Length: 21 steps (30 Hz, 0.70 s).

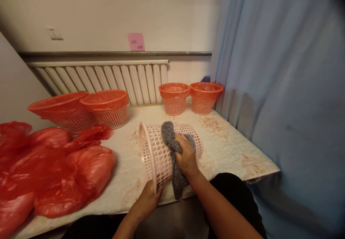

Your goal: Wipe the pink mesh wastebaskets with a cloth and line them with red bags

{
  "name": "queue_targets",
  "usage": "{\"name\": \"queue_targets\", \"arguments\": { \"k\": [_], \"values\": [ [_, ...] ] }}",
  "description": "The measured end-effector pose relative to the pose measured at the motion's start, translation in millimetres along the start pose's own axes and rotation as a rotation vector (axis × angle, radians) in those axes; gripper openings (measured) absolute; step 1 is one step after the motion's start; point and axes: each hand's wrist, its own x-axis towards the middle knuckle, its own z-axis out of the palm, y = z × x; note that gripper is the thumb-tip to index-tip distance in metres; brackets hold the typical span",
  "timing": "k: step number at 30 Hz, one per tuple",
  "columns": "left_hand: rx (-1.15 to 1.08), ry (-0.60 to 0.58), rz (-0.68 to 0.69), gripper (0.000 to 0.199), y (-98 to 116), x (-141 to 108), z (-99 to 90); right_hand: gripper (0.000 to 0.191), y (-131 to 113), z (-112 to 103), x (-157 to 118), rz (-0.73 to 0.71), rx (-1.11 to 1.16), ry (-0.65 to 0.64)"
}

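Note:
A pale pink perforated plastic basket [159, 153] lies on its side near the table's front edge, its open rim facing left. My left hand [147, 199] grips the lower part of that rim, with the thumb and fingers closed on it. Against the basket's side, my right hand [185, 154] is closed around a dark grey cloth [168, 135]. One end of the cloth bunches up above the fingers, and the rest hangs down the front of the basket. The cloth and right hand hide part of the basket's wall.
Four baskets lined with red bags stand at the back: a left pair [114, 115] and a right pair [174, 104]. Filled red plastic bags [67, 170] cover the left of the flowered tablecloth [229, 153]. A blue curtain [269, 70] hangs at the right, a radiator [107, 81] behind.

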Motion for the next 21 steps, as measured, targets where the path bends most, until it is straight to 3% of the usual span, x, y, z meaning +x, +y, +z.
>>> {"name": "queue_targets", "arguments": {
  "k": [5,8,11,17,21],
  "values": [
    [0.023,-0.006,-0.046,0.041,2.6,-7.1,2.2,0.046,44.5,-30.7,8.0,0.389,-0.169,0.124],
    [-0.011,-0.036,-0.055,0.039,7.8,-7.6,0.0,0.043,54.8,-41.4,8.8,0.515,-0.209,0.144],
    [-0.106,-0.056,-0.033,0.038,19.1,-3.3,-6.0,0.044,55.5,-42.0,8.0,0.530,-0.217,0.142],
    [-0.493,0.146,-0.024,0.057,51.0,16.1,-14.2,0.044,56.9,-39.9,5.7,0.531,-0.195,0.155],
    [-0.506,0.167,-0.038,0.054,59.6,24.2,-15.8,0.045,55.4,-37.1,3.9,0.472,-0.186,0.162]
  ]
}}
